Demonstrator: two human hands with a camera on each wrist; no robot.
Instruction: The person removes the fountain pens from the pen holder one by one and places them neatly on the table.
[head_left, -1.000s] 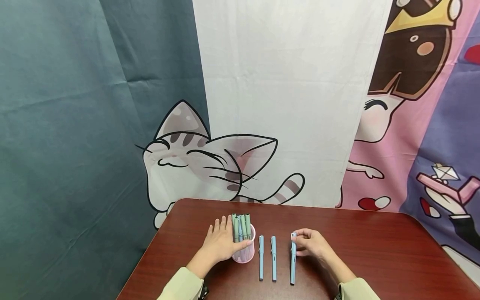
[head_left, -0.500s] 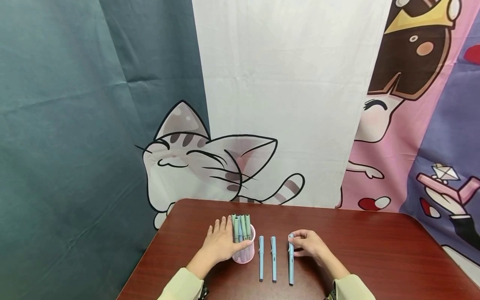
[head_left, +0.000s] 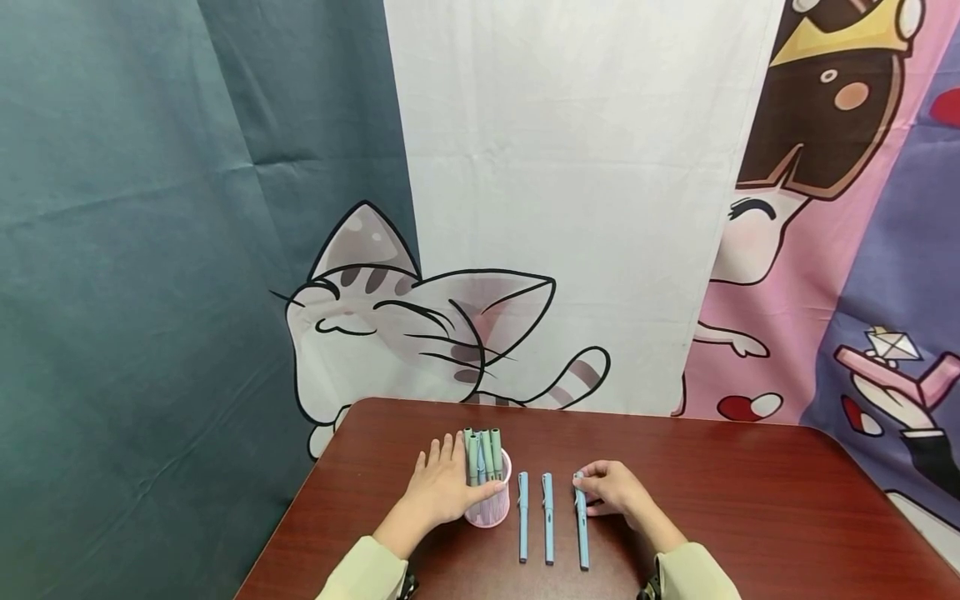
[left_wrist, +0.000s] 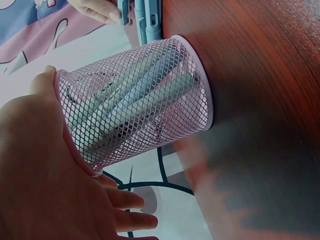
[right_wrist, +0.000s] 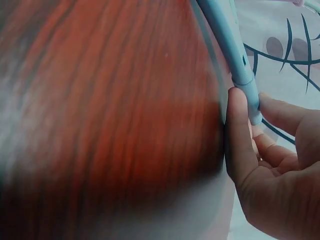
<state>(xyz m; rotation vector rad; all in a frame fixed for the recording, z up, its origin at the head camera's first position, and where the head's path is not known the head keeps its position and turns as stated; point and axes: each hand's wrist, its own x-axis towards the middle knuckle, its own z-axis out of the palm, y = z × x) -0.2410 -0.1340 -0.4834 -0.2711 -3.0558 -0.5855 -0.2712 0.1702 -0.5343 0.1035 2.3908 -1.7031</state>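
A pink mesh pen holder (head_left: 489,510) stands upright on the table, filled with several green pens (head_left: 487,450) and a blue one. My left hand (head_left: 437,492) rests against its left side, fingers straight and thumb across the rim; the left wrist view shows the palm at the mesh cup's (left_wrist: 137,100) open end. Two light blue pens, a left one (head_left: 522,525) and a right one (head_left: 549,525), lie parallel beside the holder. Right of them, my right hand (head_left: 617,487) pinches the upper end of a third blue pen (head_left: 582,537). Thumb and fingers meet around that pen (right_wrist: 225,37) in the right wrist view.
The reddish-brown wooden table (head_left: 750,500) extends to the right of my right hand. Behind its far edge hangs a printed curtain (head_left: 600,208) with a cartoon cat. A dark teal panel (head_left: 150,250) hangs at the left.
My right hand has shifted slightly left and nearer to me, and the pinched pen's upper end moved with it. My left hand and the pen holder have stayed put.
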